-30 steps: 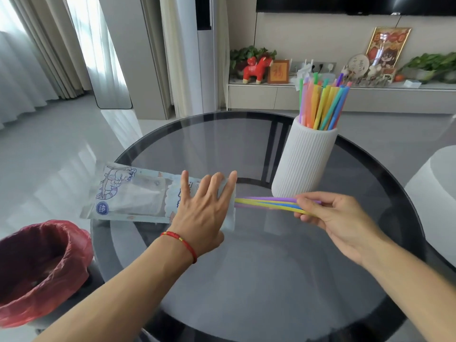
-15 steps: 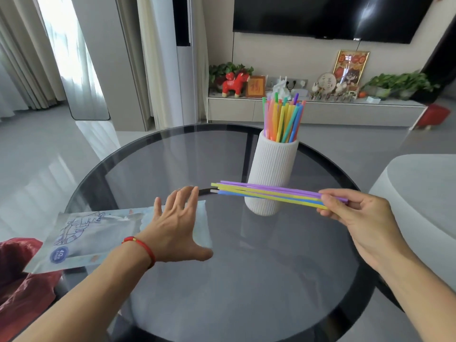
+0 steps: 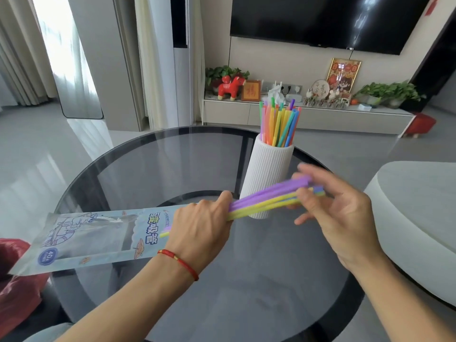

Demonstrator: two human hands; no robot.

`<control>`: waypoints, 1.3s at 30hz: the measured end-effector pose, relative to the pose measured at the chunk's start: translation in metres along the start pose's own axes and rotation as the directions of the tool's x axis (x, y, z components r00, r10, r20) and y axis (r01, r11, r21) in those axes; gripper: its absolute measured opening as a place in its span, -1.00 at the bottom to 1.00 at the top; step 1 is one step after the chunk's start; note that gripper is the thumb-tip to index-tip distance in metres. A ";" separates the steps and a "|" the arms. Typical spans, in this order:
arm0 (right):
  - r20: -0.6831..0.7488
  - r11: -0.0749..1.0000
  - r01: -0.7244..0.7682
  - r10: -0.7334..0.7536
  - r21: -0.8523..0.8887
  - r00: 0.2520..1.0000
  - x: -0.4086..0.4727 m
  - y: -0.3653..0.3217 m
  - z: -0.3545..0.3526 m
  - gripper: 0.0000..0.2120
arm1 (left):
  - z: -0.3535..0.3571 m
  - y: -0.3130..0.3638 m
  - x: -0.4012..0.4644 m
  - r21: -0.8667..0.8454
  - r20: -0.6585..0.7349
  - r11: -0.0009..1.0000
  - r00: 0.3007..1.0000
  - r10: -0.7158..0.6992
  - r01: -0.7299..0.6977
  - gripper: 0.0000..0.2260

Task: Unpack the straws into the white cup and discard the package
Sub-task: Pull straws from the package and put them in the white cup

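Observation:
A loose bundle of purple, yellow and blue straws [image 3: 266, 198] lies level above the glass table, just in front of the white ribbed cup [image 3: 269, 174]. My left hand [image 3: 199, 228] is closed around the bundle's left end, and short straw tips stick out past it over the package. My right hand [image 3: 340, 213] pinches the right end, its upper fingers blurred. Several coloured straws [image 3: 278, 124] stand upright in the cup. The flat, light-blue printed package [image 3: 98, 238] rests on the table to the left, its far end overhanging the edge.
The round dark glass table [image 3: 246, 304] carries everything. A bin lined with a red bag [image 3: 14, 287] stands on the floor at the lower left, under the package's overhanging end. A white rounded seat [image 3: 419, 206] is close on the right.
My left hand lifted off the package and closed on the straws' left end. The bundle has moved a little left and tilted up to the right. The view has shifted closer.

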State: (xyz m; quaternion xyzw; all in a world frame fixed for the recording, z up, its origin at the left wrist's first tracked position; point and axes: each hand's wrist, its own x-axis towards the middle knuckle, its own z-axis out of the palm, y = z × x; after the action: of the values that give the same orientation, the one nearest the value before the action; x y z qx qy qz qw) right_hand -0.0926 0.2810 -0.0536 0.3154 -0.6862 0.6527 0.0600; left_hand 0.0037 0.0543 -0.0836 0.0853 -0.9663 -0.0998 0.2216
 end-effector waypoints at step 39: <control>0.061 0.919 -0.235 0.266 -0.317 0.962 0.019 0.040 0.024 -0.66 | 0.013 -0.006 -0.021 -0.487 -0.024 0.871 0.998 0.056 -0.060 -0.59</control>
State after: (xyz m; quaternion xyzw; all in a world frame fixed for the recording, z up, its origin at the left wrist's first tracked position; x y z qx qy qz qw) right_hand -0.1202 0.2494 -0.0817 0.2450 -0.8160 0.5235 -0.0113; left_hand 0.0174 0.0549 -0.1046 -0.0018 -0.9111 -0.3328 0.2431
